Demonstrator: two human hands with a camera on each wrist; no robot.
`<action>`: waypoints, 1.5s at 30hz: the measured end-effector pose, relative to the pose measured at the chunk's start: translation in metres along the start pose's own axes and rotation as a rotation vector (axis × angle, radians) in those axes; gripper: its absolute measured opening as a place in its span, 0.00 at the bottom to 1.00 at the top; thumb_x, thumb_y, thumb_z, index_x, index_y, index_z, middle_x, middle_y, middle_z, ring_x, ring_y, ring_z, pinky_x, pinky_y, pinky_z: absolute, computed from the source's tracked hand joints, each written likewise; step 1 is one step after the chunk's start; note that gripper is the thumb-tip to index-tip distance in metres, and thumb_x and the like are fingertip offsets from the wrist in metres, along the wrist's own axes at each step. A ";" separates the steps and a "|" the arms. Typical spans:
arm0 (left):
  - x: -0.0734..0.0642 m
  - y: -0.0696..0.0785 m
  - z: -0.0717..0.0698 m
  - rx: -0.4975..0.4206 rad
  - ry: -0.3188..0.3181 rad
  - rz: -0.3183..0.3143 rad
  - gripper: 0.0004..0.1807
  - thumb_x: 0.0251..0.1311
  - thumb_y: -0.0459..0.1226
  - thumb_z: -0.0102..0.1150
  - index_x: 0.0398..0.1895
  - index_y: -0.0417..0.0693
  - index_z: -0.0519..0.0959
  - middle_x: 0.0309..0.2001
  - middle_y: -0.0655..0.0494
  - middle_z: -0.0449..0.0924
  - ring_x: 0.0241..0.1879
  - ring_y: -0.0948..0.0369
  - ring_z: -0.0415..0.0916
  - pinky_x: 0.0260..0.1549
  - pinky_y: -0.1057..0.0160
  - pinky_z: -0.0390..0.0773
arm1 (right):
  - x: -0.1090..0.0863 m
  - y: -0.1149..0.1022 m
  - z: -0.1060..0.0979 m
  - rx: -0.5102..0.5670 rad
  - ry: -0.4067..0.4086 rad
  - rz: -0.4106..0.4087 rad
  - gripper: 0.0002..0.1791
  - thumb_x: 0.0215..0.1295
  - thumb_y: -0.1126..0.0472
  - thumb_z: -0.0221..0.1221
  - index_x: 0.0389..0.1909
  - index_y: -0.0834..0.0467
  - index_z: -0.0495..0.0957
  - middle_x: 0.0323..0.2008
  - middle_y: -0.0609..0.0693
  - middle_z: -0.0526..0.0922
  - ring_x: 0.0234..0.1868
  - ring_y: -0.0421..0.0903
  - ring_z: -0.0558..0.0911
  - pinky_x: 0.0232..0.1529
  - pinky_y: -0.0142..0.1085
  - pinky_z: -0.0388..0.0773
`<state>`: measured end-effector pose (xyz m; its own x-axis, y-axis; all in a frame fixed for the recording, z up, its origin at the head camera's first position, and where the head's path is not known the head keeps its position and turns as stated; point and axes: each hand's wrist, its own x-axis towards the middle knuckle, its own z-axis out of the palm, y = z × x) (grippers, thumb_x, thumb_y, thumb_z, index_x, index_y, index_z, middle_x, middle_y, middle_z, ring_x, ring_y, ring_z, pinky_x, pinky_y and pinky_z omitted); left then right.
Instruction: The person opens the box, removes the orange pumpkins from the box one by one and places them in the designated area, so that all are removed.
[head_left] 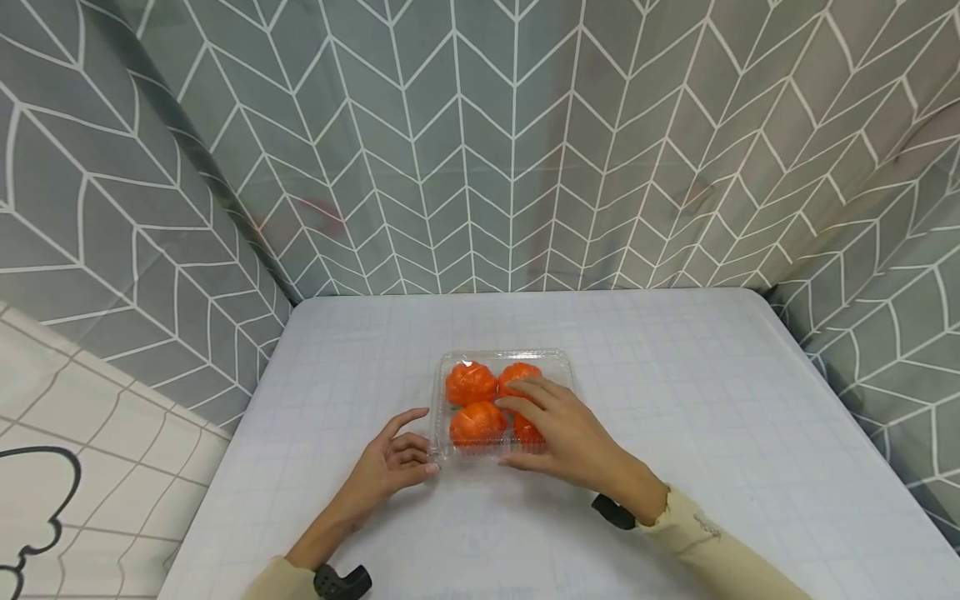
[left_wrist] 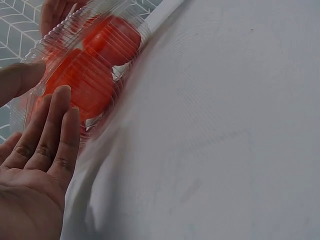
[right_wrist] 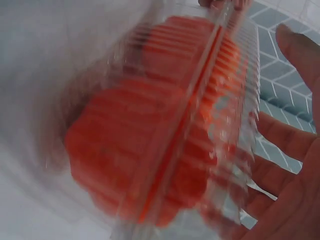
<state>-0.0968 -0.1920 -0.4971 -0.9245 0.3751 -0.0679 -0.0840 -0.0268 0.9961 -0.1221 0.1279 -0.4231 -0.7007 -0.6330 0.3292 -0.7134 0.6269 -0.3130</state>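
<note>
A clear plastic clamshell box (head_left: 552, 363) sits on the table, holding several glossy orange, lobed, pumpkin-like pieces (head_left: 471, 383). Ribbed walls and a rim seam show in the right wrist view, where the nearest orange piece (right_wrist: 130, 145) is blurred. At the box's left side is my left hand (head_left: 387, 464), fingers extended, fingertips at the wall; firm contact is unclear. My right hand (head_left: 558, 429) reaches over the right part with spread, slightly bent fingers, partly hiding two pieces. In the right wrist view, that hand's fingers (right_wrist: 280, 175) lie loosely along the box without closing round it.
A white cloth covers the table (head_left: 360, 350). Grey curtains (head_left: 487, 167) with a white chevron pattern hang behind and at both sides. White tiled material with a black outline drawing (head_left: 67, 467) lies at the lower left. Each wrist wears a black device (head_left: 341, 582).
</note>
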 end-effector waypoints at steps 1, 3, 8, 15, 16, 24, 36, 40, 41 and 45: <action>0.001 0.000 0.001 -0.004 -0.001 -0.001 0.47 0.58 0.29 0.74 0.78 0.52 0.59 0.51 0.39 0.78 0.46 0.56 0.82 0.46 0.60 0.85 | 0.001 -0.001 0.002 -0.005 -0.001 -0.010 0.40 0.55 0.34 0.73 0.64 0.50 0.78 0.66 0.53 0.76 0.70 0.53 0.70 0.71 0.54 0.67; 0.002 -0.001 0.002 -0.014 0.001 0.003 0.48 0.58 0.28 0.74 0.79 0.53 0.59 0.50 0.41 0.78 0.46 0.57 0.82 0.45 0.61 0.85 | 0.003 -0.001 0.006 -0.017 0.001 -0.033 0.42 0.52 0.34 0.75 0.64 0.51 0.78 0.66 0.53 0.76 0.69 0.54 0.70 0.70 0.54 0.67; 0.005 -0.002 0.005 -0.032 0.007 0.014 0.50 0.58 0.27 0.73 0.80 0.54 0.57 0.46 0.46 0.80 0.44 0.58 0.82 0.43 0.62 0.85 | 0.006 -0.001 0.014 -0.062 0.006 -0.078 0.44 0.48 0.36 0.78 0.64 0.53 0.78 0.67 0.55 0.75 0.69 0.57 0.70 0.69 0.58 0.67; 0.009 -0.004 0.007 -0.075 -0.007 0.008 0.49 0.61 0.27 0.71 0.81 0.55 0.54 0.44 0.47 0.81 0.42 0.57 0.84 0.45 0.59 0.85 | 0.010 0.002 0.018 -0.106 0.026 -0.109 0.41 0.50 0.39 0.78 0.63 0.54 0.79 0.67 0.56 0.76 0.69 0.56 0.71 0.69 0.55 0.67; 0.009 -0.004 0.007 -0.087 -0.009 0.007 0.48 0.62 0.27 0.70 0.80 0.54 0.54 0.44 0.48 0.82 0.41 0.57 0.84 0.45 0.58 0.85 | 0.010 0.003 0.018 -0.106 0.027 -0.110 0.41 0.51 0.38 0.77 0.63 0.54 0.79 0.67 0.56 0.76 0.69 0.56 0.71 0.70 0.55 0.67; 0.011 -0.004 0.013 -0.191 0.003 -0.026 0.46 0.62 0.25 0.68 0.79 0.49 0.54 0.40 0.50 0.78 0.39 0.56 0.84 0.46 0.55 0.86 | 0.013 0.005 0.023 -0.102 0.050 -0.101 0.42 0.49 0.36 0.77 0.62 0.53 0.79 0.66 0.56 0.76 0.68 0.55 0.72 0.70 0.55 0.67; 0.014 -0.005 0.021 -0.238 0.117 -0.115 0.43 0.65 0.23 0.61 0.80 0.54 0.57 0.36 0.56 0.78 0.34 0.57 0.84 0.47 0.58 0.83 | 0.018 0.011 0.030 -0.129 0.093 -0.123 0.43 0.48 0.35 0.77 0.62 0.54 0.79 0.63 0.55 0.78 0.65 0.56 0.74 0.69 0.54 0.68; 0.014 -0.005 0.023 -0.256 0.134 -0.120 0.44 0.63 0.24 0.62 0.80 0.54 0.57 0.35 0.55 0.77 0.32 0.57 0.82 0.45 0.60 0.83 | 0.018 0.012 0.029 -0.137 0.082 -0.112 0.41 0.51 0.33 0.75 0.62 0.53 0.80 0.63 0.53 0.79 0.66 0.54 0.74 0.69 0.53 0.68; 0.014 -0.005 0.023 -0.267 0.137 -0.120 0.44 0.63 0.24 0.62 0.80 0.53 0.57 0.35 0.55 0.77 0.31 0.57 0.82 0.45 0.60 0.83 | 0.018 0.012 0.029 -0.135 0.084 -0.112 0.41 0.52 0.33 0.74 0.62 0.53 0.80 0.63 0.53 0.79 0.66 0.54 0.74 0.69 0.53 0.68; 0.014 -0.005 0.024 -0.297 0.137 -0.120 0.44 0.64 0.23 0.62 0.80 0.54 0.56 0.35 0.54 0.76 0.31 0.57 0.80 0.43 0.62 0.83 | 0.019 0.012 0.030 -0.123 0.104 -0.124 0.39 0.52 0.34 0.74 0.61 0.53 0.80 0.62 0.53 0.79 0.64 0.54 0.75 0.68 0.53 0.69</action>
<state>-0.1002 -0.1642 -0.5020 -0.9413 0.2642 -0.2103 -0.2806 -0.2658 0.9223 -0.1445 0.1100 -0.4475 -0.5982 -0.6628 0.4503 -0.7835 0.6016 -0.1554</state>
